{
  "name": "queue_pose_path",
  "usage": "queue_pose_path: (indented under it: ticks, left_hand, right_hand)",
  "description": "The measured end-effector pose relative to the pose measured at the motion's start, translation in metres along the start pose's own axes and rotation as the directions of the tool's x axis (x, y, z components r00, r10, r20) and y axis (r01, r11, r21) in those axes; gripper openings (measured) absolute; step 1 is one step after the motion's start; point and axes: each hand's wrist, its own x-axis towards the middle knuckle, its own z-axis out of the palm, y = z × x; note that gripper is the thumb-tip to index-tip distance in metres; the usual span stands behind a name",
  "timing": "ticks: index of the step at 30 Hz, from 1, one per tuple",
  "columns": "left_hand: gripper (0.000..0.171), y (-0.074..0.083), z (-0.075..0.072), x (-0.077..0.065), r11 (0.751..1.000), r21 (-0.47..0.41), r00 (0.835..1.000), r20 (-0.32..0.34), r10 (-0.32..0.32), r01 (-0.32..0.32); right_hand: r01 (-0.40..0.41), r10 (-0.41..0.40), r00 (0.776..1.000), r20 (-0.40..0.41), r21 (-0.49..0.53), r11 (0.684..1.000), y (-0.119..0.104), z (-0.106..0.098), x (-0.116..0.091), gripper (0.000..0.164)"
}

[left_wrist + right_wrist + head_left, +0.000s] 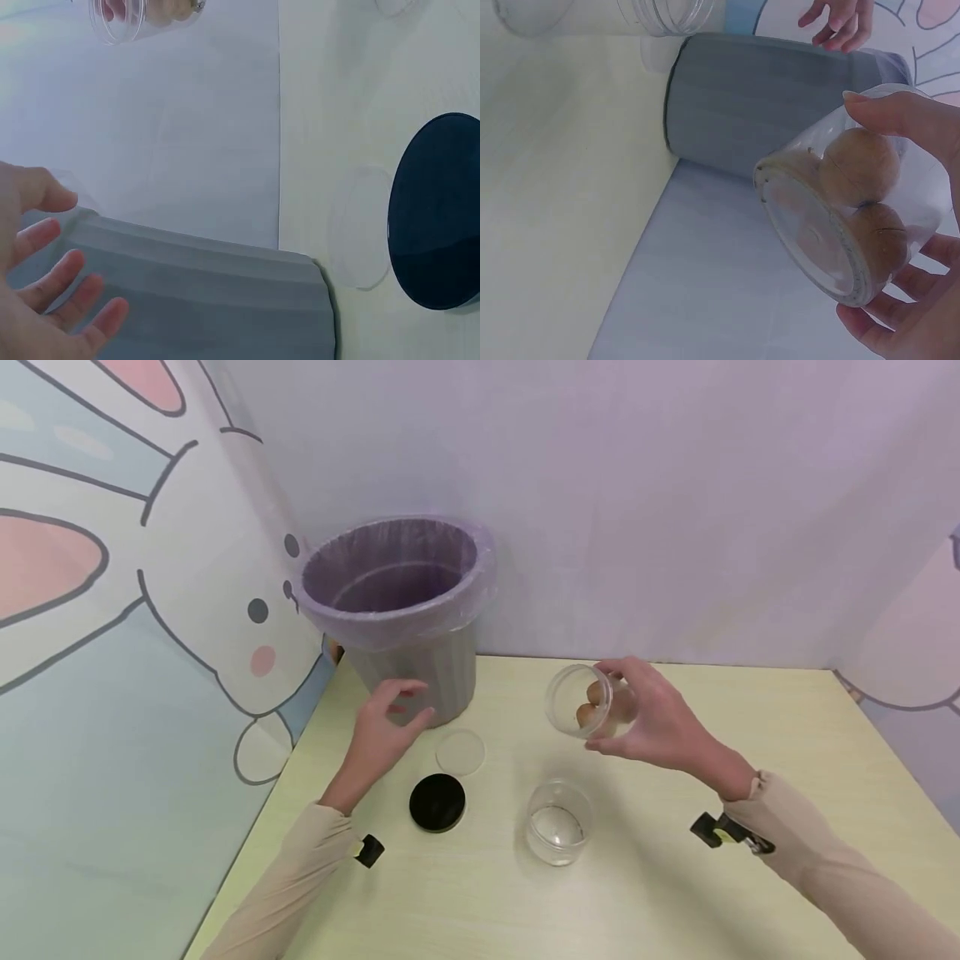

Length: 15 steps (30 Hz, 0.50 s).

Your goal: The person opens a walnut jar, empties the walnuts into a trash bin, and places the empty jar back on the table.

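Observation:
My right hand [660, 718] grips a clear plastic jar [564, 700] around its side, above the table and tilted, with its mouth toward the left. Inside lie a few round brown walnuts [860, 166], near the jar's base. My left hand [381, 727] hovers with relaxed, spread fingers in front of the grey trash bin [442, 672], holding nothing. Below it on the table lie a black round lid [437, 802] and a thin clear disc [461, 752]. A second clear jar [558, 822] stands upright on the table, below my right hand in the head view.
The bin, lined with a translucent purplish bag [480, 568], stands at the back left of the pale yellow table [660, 877]. A plain light wall [675, 510] rises behind, and a rabbit-patterned panel [150, 735] borders the left side.

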Motion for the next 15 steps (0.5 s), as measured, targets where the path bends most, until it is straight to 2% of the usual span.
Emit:
queue_pose_path:
  ticks: [4,8,12,15]
  left_hand:
    - [0.029,0.005,-0.008,-0.001,0.999,-0.005,0.997,-0.073,0.031,-0.031]
    - [0.029,0.009,-0.017,0.001,0.998,-0.016,0.987,-0.151,0.054,-0.057]
    - [0.031,0.016,-0.029,0.005,0.995,-0.005,0.966,-0.24,0.098,-0.102]
    - [0.03,0.031,-0.037,0.009,0.99,0.01,0.946,-0.294,0.136,-0.139]
  right_hand:
    - [0.015,-0.015,1.0,0.0,-0.015,1.0,-0.001,-0.006,0.005,0.091]
    - [0.049,-0.049,0.999,-0.003,-0.024,0.999,-0.002,-0.011,0.013,0.091]
    - [0.084,-0.084,0.996,-0.003,-0.032,0.996,-0.004,-0.016,0.022,0.09]
    - [0.095,-0.095,0.995,0.001,-0.043,0.994,-0.006,-0.019,0.028,0.091]
